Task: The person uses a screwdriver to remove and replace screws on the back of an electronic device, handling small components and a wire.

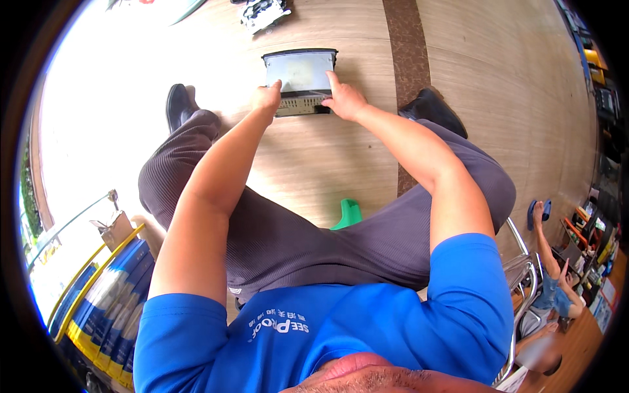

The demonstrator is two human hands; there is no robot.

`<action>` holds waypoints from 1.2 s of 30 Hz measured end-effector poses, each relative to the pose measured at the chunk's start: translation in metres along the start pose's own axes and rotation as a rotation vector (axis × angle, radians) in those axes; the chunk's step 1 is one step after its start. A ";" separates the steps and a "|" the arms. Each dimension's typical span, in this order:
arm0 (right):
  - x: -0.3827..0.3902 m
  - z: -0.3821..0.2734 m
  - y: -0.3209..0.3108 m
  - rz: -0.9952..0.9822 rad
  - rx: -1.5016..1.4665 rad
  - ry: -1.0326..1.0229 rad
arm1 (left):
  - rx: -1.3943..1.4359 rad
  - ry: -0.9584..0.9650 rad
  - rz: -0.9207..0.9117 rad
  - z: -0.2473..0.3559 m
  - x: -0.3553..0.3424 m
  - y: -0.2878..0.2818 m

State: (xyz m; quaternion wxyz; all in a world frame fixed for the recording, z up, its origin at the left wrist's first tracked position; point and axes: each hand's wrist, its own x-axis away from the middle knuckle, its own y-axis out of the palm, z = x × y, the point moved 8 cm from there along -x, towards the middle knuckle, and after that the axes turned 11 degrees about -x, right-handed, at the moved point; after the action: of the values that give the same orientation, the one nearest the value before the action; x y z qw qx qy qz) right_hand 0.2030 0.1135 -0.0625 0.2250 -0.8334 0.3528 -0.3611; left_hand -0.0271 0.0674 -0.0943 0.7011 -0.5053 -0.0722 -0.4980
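A flat grey box-shaped electronic unit with a black frame lies on the wooden floor in front of my feet. My left hand grips its near left corner. My right hand rests on its near right side, index finger stretched up along the edge. The unit's near face with connectors shows between my hands. I sit with my legs apart in dark grey trousers and black shoes.
A green stool leg shows between my thighs. A small device with parts lies farther off on the floor. Blue and yellow packages stand at the lower left. Another person sits at the right by a metal chair.
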 end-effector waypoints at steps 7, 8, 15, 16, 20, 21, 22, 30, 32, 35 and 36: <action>0.004 0.035 0.026 -0.013 0.005 0.122 | 0.200 -0.121 -0.202 -0.021 0.010 0.048; 0.002 0.036 0.024 -0.010 0.004 0.092 | 0.221 -0.126 -0.259 -0.020 0.011 0.053; -0.004 0.047 0.023 -0.139 0.130 0.184 | 0.083 0.001 -0.437 -0.010 0.007 0.059; -0.004 0.046 0.025 -0.165 0.150 0.194 | 0.019 0.020 -0.462 -0.011 0.005 0.059; -0.007 0.038 0.020 -0.143 0.289 0.182 | -0.295 0.140 -0.305 0.008 0.001 0.056; -0.008 0.032 0.019 -0.130 0.285 0.162 | -0.425 0.192 -0.100 0.025 0.002 0.045; -0.009 0.025 0.016 -0.101 0.328 0.144 | -0.479 0.246 -0.054 0.042 0.010 0.043; 0.037 -0.104 -0.031 -0.137 0.487 -0.390 | -0.652 1.069 -0.321 0.189 0.177 -0.028; 0.069 -0.128 -0.073 -0.078 0.208 -0.305 | -0.523 1.135 -0.321 0.203 0.207 -0.065; 0.119 -0.151 -0.117 -0.098 -0.133 -0.167 | -0.265 1.226 -0.447 0.204 0.234 -0.093; 0.130 -0.155 -0.125 -0.112 -0.124 -0.131 | -0.265 1.174 -0.489 0.196 0.234 -0.090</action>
State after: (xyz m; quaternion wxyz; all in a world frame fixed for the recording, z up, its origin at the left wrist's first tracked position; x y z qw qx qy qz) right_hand 0.2022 0.0787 0.1729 0.1749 -0.8861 0.3117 -0.2952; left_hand 0.0976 0.0749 0.1988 0.4220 -0.2003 0.2724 -0.8412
